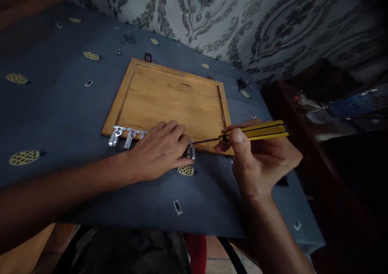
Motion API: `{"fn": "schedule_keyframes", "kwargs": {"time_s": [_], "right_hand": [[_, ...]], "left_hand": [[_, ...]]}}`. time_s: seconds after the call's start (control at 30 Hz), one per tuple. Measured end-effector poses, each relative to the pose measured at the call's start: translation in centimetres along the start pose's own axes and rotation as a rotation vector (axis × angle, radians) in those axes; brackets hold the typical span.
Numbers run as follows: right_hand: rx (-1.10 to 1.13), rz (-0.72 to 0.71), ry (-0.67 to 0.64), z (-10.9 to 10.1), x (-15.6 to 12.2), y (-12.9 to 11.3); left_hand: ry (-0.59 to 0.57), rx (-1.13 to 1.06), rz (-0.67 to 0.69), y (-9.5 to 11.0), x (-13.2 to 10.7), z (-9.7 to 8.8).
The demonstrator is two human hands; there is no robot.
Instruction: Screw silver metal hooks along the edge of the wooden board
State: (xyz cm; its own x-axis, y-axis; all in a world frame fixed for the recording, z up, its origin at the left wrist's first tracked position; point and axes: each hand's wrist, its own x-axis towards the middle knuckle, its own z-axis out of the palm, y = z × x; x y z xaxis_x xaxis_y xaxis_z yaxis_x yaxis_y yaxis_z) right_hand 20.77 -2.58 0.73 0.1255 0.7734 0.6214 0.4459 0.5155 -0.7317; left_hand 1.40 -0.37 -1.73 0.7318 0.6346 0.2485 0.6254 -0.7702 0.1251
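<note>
Between the tabletop's (212, 213) back and front edges: wooden panel (172, 98), likely stiff, lightish; grab by frame (120, 98). My left hand (162, 148) half-curls over metal brackets (131, 134), hold unclear; my right hand (260, 161) grips a yellow-handled tool (257, 131).

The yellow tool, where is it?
The yellow tool is in the right hand, right of centre in the head view, its tip by a metal bracket.

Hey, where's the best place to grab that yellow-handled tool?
Probably its yellow handle, coming from the right, as the right hand holds it: that end is long, thick and points rightward, while the thin shaft reaches left to a metal bracket.
</note>
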Motion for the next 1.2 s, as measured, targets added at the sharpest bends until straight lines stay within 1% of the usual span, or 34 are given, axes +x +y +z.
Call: {"fn": "schedule_keyframes", "kwargs": {"time_s": [0.17, 0.27, 0.53, 0.73, 0.87, 0.97, 1.1, 1.2], "right_hand": [[0.019, -0.003, 0.001, 0.0, -0.1, 0.2], [0.029, -0.023, -0.007, 0.0, -0.1, 0.2], [0.072, -0.017, -0.011, -0.2, 0.1, 0.2], [0.088, 0.048, -0.026, -0.3, -0.2, 0.3], [0.06, 0.11, -0.073, -0.4, -0.4, 0.4], [0.022, 0.111, -0.104, -0.5, -0.4, 0.4], [-0.028, 0.066, -0.141, -0.7, -0.3, 0.4], [-0.014, 0.054, -0.111, -0.6, -0.3, 0.3]], "left_hand": [[-0.021, 0.005, -0.001, 0.0, 0.0, -0.1], [-0.013, 0.017, 0.002, 0.1, 0.0, 0.0], [-0.017, 0.039, -0.006, 0.4, -0.1, 0.0], [-0.035, 0.029, -0.02, 0.6, 0.0, -0.3], [-0.082, -0.008, -0.053, 0.6, 0.2, -0.6], [-0.106, -0.053, -0.083, 0.7, 0.3, -1.1], [-0.071, -0.113, -0.114, 0.3, 0.2, -2.1], [0.03, -0.129, -0.129, -0.7, 0.0, -3.1]]}}
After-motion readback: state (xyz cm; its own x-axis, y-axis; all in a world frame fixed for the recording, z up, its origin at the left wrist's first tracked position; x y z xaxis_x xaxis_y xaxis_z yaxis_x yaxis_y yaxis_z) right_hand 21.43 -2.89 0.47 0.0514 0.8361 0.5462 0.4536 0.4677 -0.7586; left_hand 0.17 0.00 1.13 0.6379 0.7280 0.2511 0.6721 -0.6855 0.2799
